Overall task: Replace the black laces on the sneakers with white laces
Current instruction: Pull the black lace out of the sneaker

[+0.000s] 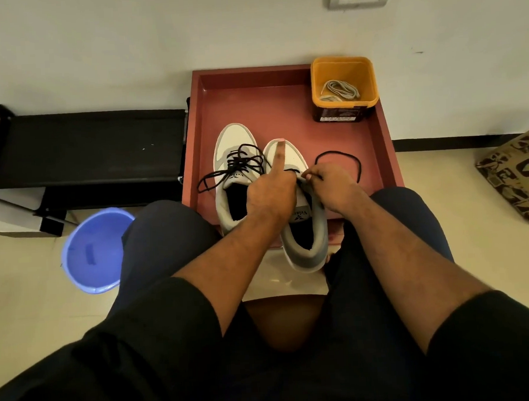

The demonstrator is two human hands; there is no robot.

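1. Black lace [339,159] trails out of the right-hand sneaker [300,204] at the frame's centre and loops over the red tray [286,107] to the right; the right hand [333,186] pinches it near the eyelets.
2. Left hand [270,197] grips that shoe's tongue area, forefinger stretched straight along the toe; judging by this, it serves as the brace.
3. To do this step well, pull each crossing loose in turn, close to the eyelet, instead of yanking the free end (a snagged aglet would likely tilt the shoe).
4. Keep the shoe pressed down while drawing.
5. Left-hand sneaker [234,171] remains fully laced in black, so it comes later.
6. White laces [340,89] wait in the orange tub [344,73], upper right of the tray, well apart from both hands.
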